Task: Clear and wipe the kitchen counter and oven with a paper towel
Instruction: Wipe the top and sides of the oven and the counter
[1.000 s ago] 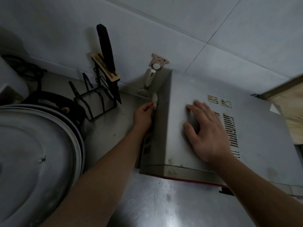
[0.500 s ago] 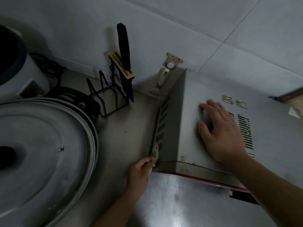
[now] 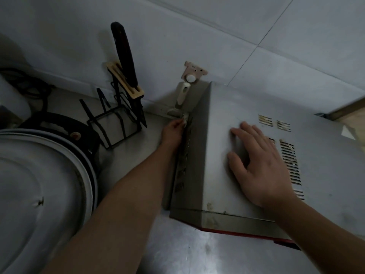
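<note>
Left hand (image 3: 172, 129) pinches the wadded paper towel (image 3: 185, 118) against the oven (image 3: 223, 155)'s vented side, at its far end by the wall; right hand (image 3: 260, 163) lies flat on the oven top, fingers spread, likely bracing it.

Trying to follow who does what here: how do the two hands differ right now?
The left hand pinches a small wad of paper towel; the right hand holds nothing. The left hand works the vented side of the oven, near its back corner; the right hand lies flat on the top, fingers spread. Both touch the oven.
</note>
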### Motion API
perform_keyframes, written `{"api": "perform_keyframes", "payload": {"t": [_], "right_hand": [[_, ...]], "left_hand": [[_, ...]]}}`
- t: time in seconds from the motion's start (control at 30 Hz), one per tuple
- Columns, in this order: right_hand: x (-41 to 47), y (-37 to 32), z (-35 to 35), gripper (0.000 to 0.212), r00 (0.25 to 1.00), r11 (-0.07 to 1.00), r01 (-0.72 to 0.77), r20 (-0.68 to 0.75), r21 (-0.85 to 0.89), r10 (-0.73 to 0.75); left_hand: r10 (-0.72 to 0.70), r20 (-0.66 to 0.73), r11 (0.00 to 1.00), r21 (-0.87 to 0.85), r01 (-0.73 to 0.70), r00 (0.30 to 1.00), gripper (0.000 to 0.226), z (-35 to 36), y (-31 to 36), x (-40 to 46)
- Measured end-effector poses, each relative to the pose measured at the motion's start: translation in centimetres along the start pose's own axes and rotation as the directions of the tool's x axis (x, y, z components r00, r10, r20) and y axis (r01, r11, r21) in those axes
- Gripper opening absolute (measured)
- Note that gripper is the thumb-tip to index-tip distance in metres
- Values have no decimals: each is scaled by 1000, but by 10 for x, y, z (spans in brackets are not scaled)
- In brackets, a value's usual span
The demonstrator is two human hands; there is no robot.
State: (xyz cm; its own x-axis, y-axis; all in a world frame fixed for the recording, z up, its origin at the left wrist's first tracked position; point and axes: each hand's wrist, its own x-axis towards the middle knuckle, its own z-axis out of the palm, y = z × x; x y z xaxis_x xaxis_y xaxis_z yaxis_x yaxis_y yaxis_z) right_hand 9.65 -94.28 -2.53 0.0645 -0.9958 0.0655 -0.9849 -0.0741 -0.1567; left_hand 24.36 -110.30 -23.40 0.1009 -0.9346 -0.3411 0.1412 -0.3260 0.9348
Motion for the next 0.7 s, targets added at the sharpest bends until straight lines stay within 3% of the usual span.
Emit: {"api": "perform_keyframes", "payload": {"t": [0.13, 0.33, 0.5, 0.6, 0.7], "right_hand": [[0, 0, -1, 61, 1000, 1000, -5, -5, 6, 5], [0, 1, -1, 60, 1000, 1000, -6, 1, 7, 6], [0, 0, -1, 61, 1000, 1000, -6, 10, -4, 6], [1, 0, 0, 60, 1000, 1000, -7, 21, -3, 7], [0, -1, -2, 61, 1000, 1000, -6, 28, 8, 6]], "left_hand": [[3, -8, 999, -50, -3, 1000, 27, 2, -1, -6], [-83, 33, 996, -17, 84, 996, 14, -41, -58, -93], [-188, -25, 968, -173, 180, 982, 31, -69, -103, -195], [-262, -102, 945, -228, 234, 960, 27, -75, -121, -231], [-233, -145, 965, -158, 210, 962, 28, -75, -118, -235]]}}
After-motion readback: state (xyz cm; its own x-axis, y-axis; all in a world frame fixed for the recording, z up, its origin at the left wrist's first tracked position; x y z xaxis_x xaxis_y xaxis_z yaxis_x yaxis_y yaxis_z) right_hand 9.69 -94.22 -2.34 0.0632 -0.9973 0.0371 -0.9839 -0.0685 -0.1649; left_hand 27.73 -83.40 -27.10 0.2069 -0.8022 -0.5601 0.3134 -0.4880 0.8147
